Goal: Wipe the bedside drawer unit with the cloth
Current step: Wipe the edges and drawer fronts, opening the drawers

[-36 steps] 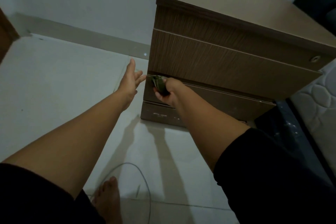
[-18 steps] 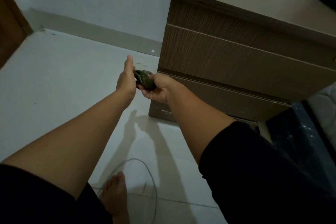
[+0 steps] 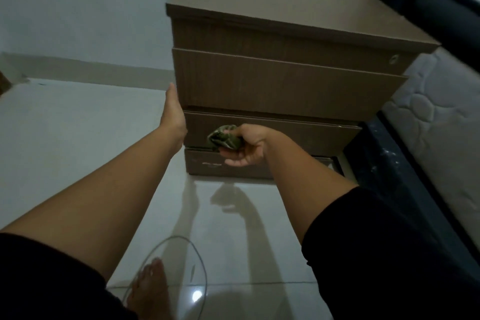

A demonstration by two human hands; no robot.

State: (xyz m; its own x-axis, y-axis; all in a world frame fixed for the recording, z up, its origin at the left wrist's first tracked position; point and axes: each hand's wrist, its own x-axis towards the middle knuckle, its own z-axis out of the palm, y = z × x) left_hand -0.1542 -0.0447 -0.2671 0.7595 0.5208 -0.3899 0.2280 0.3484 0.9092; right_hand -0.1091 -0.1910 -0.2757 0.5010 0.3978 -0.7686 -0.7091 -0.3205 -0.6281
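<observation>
Two bare hands reached toward a brown bedside drawer unit (image 3: 285, 86) standing on a pale tiled floor (image 3: 78, 138). At left, the left hand (image 3: 172, 112), flat and released, pressed against the unit's left edge, where a second earlier it had hovered clear. Further right, the right hand (image 3: 244, 145), clenched around a bunched green cloth (image 3: 223, 138), had returned to the lower drawer front after briefly drawing back, suggesting wiping was resuming there. A mattress (image 3: 428, 125) lay at far right.
</observation>
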